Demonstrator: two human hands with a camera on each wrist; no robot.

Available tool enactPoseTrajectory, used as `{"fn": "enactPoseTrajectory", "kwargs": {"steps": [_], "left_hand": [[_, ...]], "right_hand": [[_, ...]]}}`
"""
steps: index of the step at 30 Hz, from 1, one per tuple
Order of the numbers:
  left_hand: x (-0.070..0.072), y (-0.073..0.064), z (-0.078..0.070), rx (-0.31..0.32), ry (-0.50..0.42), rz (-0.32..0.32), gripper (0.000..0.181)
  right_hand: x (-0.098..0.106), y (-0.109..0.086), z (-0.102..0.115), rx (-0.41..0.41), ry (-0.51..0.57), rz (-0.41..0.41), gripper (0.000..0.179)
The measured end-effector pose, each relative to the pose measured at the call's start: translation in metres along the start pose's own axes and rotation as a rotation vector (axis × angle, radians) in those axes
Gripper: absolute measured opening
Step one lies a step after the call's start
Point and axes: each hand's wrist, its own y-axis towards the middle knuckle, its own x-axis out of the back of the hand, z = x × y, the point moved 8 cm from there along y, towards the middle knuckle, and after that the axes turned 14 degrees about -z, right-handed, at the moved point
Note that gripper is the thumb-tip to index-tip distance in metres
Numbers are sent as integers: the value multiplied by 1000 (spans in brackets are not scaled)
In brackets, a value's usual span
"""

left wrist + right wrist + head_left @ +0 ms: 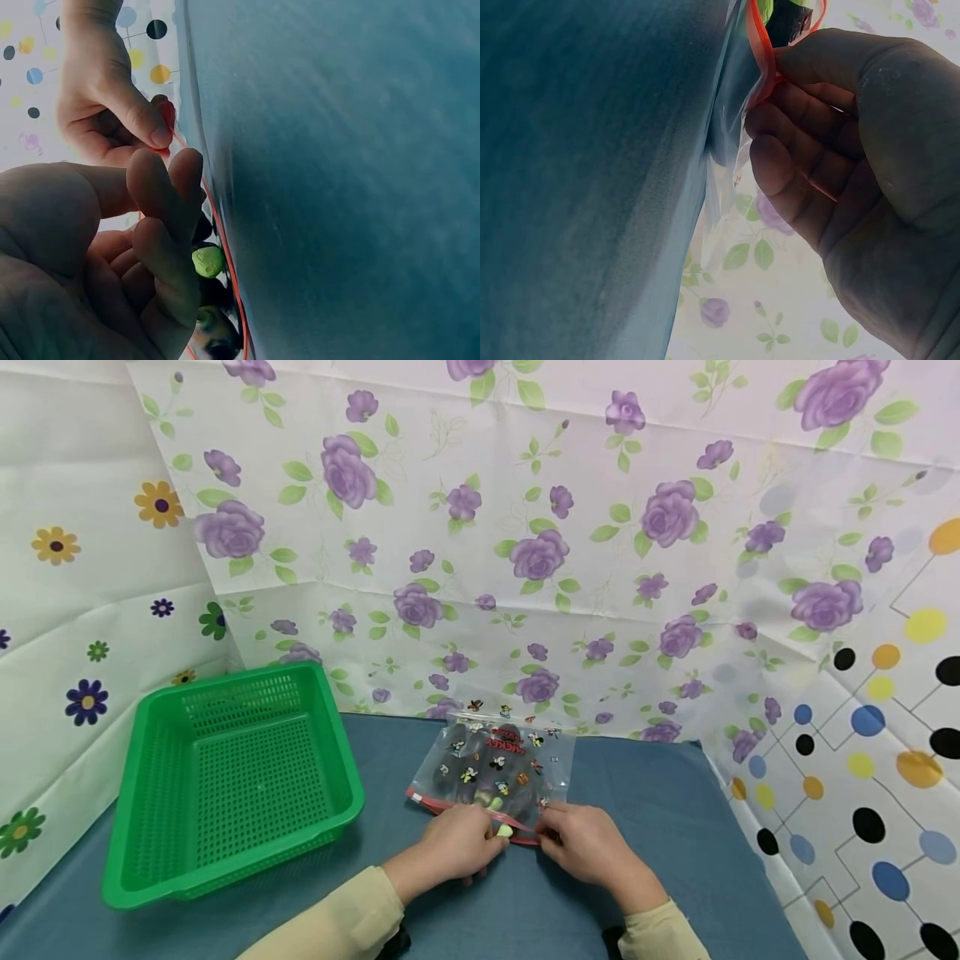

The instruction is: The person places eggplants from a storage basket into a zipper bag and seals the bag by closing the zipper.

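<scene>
A clear zip bag with a red rim and cartoon prints lies on the table, its mouth towards me. Inside are dark rounded things with pale green ends; one green end shows at the mouth. My right hand pinches the red rim near the bag's right corner between thumb and finger. At the middle of the mouth, my left hand has its fingers bent at the upper rim, which runs behind them. The fingertips of that hand hide the pinch point.
A green plastic basket stands on the left of the blue-covered table. A flowered sheet hangs behind the table, with patterned sheets on both sides.
</scene>
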Motion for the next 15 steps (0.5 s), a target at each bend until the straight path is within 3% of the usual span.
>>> {"fn": "enactPoseTrajectory", "kwargs": {"steps": [15], "left_hand": [[-1,3,0,26,-34,-8,54]], "right_hand": [[0,0,1,0,9,-5,12]]}}
